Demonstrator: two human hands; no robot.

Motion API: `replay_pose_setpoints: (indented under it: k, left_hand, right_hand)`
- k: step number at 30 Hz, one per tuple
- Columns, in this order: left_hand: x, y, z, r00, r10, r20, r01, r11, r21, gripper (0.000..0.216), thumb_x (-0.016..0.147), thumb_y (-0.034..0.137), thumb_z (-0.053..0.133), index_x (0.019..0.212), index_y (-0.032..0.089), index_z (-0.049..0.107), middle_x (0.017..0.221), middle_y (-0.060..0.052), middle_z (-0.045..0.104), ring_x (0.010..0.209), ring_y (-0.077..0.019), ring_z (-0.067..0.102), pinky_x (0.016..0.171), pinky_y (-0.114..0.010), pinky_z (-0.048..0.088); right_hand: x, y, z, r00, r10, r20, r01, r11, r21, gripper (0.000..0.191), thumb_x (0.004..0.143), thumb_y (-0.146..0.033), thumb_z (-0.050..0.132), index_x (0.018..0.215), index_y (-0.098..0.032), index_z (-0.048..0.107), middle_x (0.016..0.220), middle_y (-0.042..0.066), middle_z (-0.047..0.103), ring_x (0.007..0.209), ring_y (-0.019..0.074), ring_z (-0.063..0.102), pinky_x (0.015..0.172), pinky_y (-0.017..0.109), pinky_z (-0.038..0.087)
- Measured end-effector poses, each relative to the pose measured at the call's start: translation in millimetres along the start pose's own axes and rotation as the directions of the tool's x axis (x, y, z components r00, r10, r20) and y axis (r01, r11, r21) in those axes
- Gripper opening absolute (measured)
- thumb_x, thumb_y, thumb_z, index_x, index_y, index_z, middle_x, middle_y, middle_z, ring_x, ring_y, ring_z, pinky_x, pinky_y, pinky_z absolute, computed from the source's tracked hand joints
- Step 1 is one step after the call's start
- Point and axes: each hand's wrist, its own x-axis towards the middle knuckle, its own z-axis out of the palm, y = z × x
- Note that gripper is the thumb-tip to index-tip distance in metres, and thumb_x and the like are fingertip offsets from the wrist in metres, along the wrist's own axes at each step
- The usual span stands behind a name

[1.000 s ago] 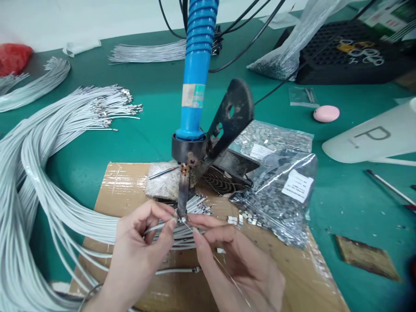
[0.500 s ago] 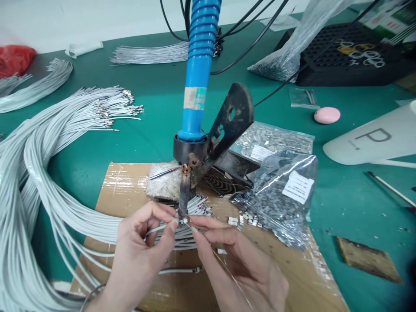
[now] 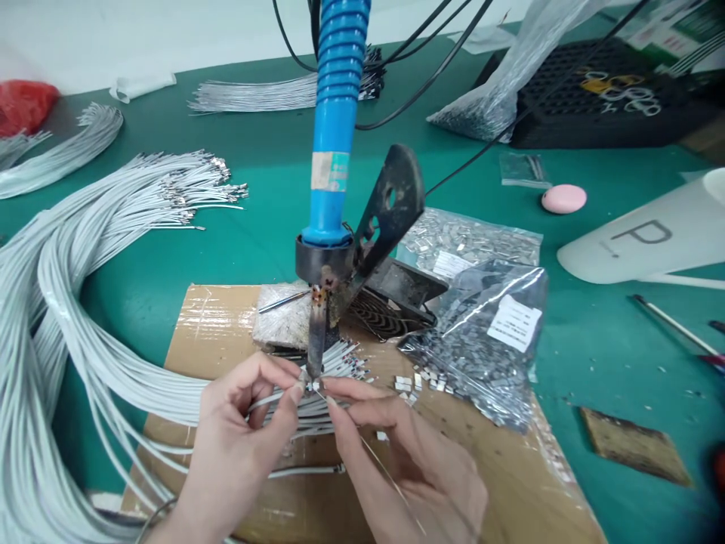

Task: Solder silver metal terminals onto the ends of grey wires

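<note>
A soldering iron [image 3: 333,113] with a blue ribbed handle points straight down, held in a black metal bracket [image 3: 390,196]. Just below its dark tip sits a small shiny metal piece [image 3: 313,386] at the end of a white cable [image 3: 265,401]. My left hand [image 3: 241,431] pinches that cable close to its end, thumb against forefinger. From the other side, my right hand [image 3: 411,461] grips a thin solder wire [image 3: 390,480], whose end reaches the metal piece under the tip. Whether the tip touches the piece is too small to tell.
Bundled white cables [image 3: 62,302] cover the left side and run under my hands on the cardboard [image 3: 198,317]. Behind the iron's tip stands a small black fan [image 3: 390,302]. Loose metal pieces [image 3: 405,384] lie beside a plastic bag [image 3: 481,340]. A white cup [image 3: 640,234] lies right.
The whole view has shifted slightly, so the iron and both hands appear a little further left. Both hands keep their grips beneath the tip.
</note>
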Motion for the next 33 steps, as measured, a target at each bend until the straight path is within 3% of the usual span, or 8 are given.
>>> replay_pose_setpoints:
  k: [12, 16, 20, 24, 26, 27, 29, 33]
  left_hand:
    - [-10.9, -6.9, -6.4, 0.999, -0.007, 0.046, 0.004, 0.998, 0.06, 0.016, 0.087, 0.023, 0.076, 0.072, 0.02, 0.071, 0.085, -0.004, 0.075, 0.065, -0.0139, 0.061, 0.058, -0.021, 0.044]
    - [-25.9, -17.0, -19.7, 0.971, 0.098, 0.217, -0.147, 0.964, 0.222, 0.016, 0.093, 0.022, 0.071, 0.079, 0.023, 0.079, 0.082, -0.004, 0.079, 0.061, -0.0154, 0.063, 0.061, -0.023, 0.051]
    - [-42.1, -39.6, -33.9, 0.977, 0.182, 0.109, -0.205, 0.942, 0.267, 0.016, 0.095, 0.024, 0.07, 0.088, 0.027, 0.083, 0.084, -0.004, 0.08, 0.067, -0.0193, 0.072, 0.058, -0.023, 0.056]
    - [-45.9, -74.7, -54.6, 0.879, 0.461, 0.119, -0.448, 0.716, 0.535, 0.015, 0.089, 0.015, 0.076, 0.098, 0.027, 0.08, 0.103, -0.005, 0.075, 0.061, -0.0143, 0.067, 0.065, -0.026, 0.059]
    - [-43.4, -88.6, -65.0, 0.757, 0.596, 0.266, -0.611, 0.503, 0.612, 0.021, 0.09, 0.014, 0.077, 0.107, 0.025, 0.076, 0.105, -0.006, 0.07, 0.081, -0.019, 0.072, 0.074, -0.026, 0.06]
    - [-41.9, -92.9, -69.0, 0.738, 0.593, 0.323, -0.635, 0.447, 0.63, 0.019, 0.091, 0.014, 0.076, 0.107, 0.025, 0.075, 0.105, -0.007, 0.067, 0.089, -0.0208, 0.072, 0.08, -0.028, 0.06]
    - [-39.6, -95.6, -73.6, 0.732, 0.548, 0.405, -0.657, 0.411, 0.632, 0.014, 0.094, 0.014, 0.072, 0.105, 0.023, 0.071, 0.106, -0.008, 0.063, 0.099, -0.0223, 0.07, 0.087, -0.029, 0.059]
    - [-40.1, -83.7, -74.0, 0.75, 0.459, 0.477, -0.661, 0.488, 0.57, 0.016, 0.098, 0.01, 0.063, 0.108, 0.023, 0.063, 0.109, -0.008, 0.062, 0.112, -0.0206, 0.068, 0.097, -0.026, 0.055]
  right_hand:
    - [-4.2, 10.2, -11.3, 0.999, -0.049, 0.023, 0.048, 0.998, 0.029, 0.016, 0.089, -0.013, 0.076, 0.081, -0.026, 0.071, 0.095, 0.0, 0.085, 0.083, 0.016, 0.083, 0.078, 0.021, 0.065]
    - [-0.4, 20.3, -33.7, 0.982, 0.06, -0.181, -0.037, 0.991, 0.127, 0.007, 0.095, -0.019, 0.075, 0.092, -0.026, 0.074, 0.076, -0.003, 0.076, 0.067, 0.0114, 0.075, 0.066, 0.015, 0.061]
    - [5.5, 28.7, -62.8, 0.95, 0.169, -0.263, -0.077, 0.942, 0.326, 0.036, 0.097, -0.051, 0.069, 0.083, -0.022, 0.085, 0.076, 0.004, 0.08, 0.065, 0.0168, 0.074, 0.065, 0.026, 0.063]
    - [5.5, 38.4, -81.4, 0.913, 0.278, -0.297, -0.149, 0.908, 0.392, 0.047, 0.088, -0.063, 0.072, 0.08, -0.02, 0.088, 0.076, 0.007, 0.084, 0.063, 0.0175, 0.076, 0.064, 0.025, 0.064]
    - [2.3, 44.2, -85.0, 0.911, 0.28, -0.304, -0.171, 0.925, 0.338, 0.051, 0.091, -0.067, 0.068, 0.078, -0.021, 0.086, 0.072, 0.005, 0.082, 0.062, 0.0151, 0.075, 0.061, 0.021, 0.063]
    - [0.1, 47.3, -86.0, 0.917, 0.268, -0.297, -0.18, 0.939, 0.292, 0.052, 0.094, -0.066, 0.065, 0.079, -0.021, 0.085, 0.072, 0.004, 0.081, 0.062, 0.0145, 0.074, 0.061, 0.02, 0.062]
    - [-4.9, 53.3, -87.8, 0.936, 0.226, -0.268, -0.184, 0.967, 0.174, 0.044, 0.099, -0.055, 0.065, 0.078, -0.021, 0.083, 0.074, 0.003, 0.081, 0.063, 0.0135, 0.074, 0.062, 0.02, 0.062]
    - [-14.3, 62.1, -91.5, 0.999, 0.033, -0.04, -0.041, 0.973, -0.225, 0.012, 0.095, -0.028, 0.076, 0.086, -0.022, 0.082, 0.076, 0.001, 0.079, 0.062, 0.0124, 0.071, 0.056, 0.017, 0.058]
